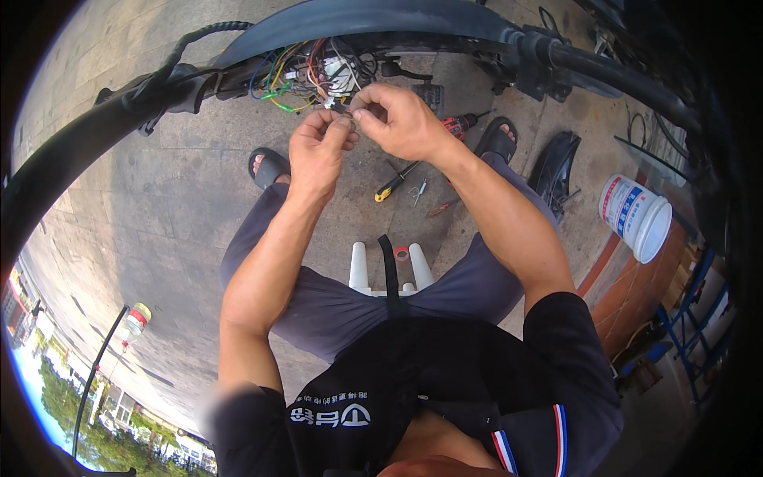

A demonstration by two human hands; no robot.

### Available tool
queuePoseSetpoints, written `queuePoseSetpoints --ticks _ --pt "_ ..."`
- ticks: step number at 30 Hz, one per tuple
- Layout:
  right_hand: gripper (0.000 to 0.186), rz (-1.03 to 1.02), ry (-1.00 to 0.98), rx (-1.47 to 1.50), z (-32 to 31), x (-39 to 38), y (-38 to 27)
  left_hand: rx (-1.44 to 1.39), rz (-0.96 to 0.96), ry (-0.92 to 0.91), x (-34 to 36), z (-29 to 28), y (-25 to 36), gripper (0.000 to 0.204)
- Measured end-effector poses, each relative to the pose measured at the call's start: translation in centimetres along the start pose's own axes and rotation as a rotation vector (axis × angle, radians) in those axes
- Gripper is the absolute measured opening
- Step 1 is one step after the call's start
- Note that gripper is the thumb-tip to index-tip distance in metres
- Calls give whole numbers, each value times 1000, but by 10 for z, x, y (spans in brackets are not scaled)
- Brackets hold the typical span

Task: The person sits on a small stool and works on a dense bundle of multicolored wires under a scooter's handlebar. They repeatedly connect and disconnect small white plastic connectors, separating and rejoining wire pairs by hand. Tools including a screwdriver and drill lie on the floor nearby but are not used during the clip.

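My left hand [322, 139] and my right hand [393, 119] meet just below a bundle of coloured wires [286, 75] with white connectors hanging from a black vehicle frame [358, 24]. The fingertips of both hands are pinched on a thin wire [347, 118] at the lower end of the bundle; its tip is too small to make out. A red and black power drill [457, 126] lies on the pavement behind my right hand. Below the hands lie a yellow-handled screwdriver [385, 191], pliers [417, 191] and another small tool [439, 209].
My sandalled feet rest either side of the tools on the pavement [159, 222]. Between my legs are a white stool [358, 266] and red tape roll [402, 254]. At right are a black plastic part [552, 171], a white bucket [632, 215] and blue metal racking [687, 310]. A bottle [137, 322] stands left.
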State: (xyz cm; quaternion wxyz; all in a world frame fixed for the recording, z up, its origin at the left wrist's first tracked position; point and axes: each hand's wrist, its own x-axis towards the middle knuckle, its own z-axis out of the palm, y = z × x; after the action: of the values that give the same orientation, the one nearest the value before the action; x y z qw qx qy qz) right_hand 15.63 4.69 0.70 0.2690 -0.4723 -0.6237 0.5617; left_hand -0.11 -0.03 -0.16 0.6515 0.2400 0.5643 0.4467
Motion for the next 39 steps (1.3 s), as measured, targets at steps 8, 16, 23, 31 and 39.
queuePoseSetpoints --ticks 8,16,23,31,39 --pt "18 -51 -7 -22 -6 1 1 -33 -5 -31 3 -3 -1 10" --pt "18 41 8 16 -2 -1 5 -10 19 -42 3 0 -3 10" --pt "17 109 -9 152 2 1 6 -69 11 -39 3 1 -2 11" --pt "16 143 -9 176 2 2 4 -116 -7 -39 2 0 1 14" --pt "20 32 2 1 -3 0 -1 -131 -5 -42 1 -2 -3 19"
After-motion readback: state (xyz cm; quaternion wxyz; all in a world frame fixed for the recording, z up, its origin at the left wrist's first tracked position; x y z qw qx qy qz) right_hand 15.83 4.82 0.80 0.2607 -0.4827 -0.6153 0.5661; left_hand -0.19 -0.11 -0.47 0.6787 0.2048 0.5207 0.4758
